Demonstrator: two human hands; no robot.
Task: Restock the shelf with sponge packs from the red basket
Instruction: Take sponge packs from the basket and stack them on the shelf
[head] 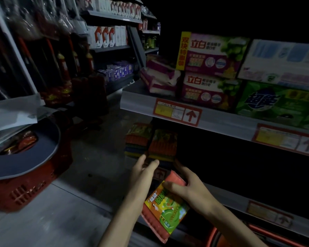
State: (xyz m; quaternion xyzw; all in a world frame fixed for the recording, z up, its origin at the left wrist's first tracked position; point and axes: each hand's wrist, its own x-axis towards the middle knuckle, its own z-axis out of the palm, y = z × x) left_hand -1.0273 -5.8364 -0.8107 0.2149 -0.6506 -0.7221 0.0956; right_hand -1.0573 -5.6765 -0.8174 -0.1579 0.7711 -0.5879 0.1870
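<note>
partway: couple sponge packs [161, 143] stacked on shelf [230, 198]. right hand [191, 189] grips another pack [168, 208], left hand [143, 172] open beside the stacks. red basket [30, 186] prob holds more.

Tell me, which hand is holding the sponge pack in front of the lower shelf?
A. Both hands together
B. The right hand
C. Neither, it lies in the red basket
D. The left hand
B: the right hand has its thumb and fingers curled round the sponge pack, while the left hand stretches open toward the packs on the shelf.
</note>
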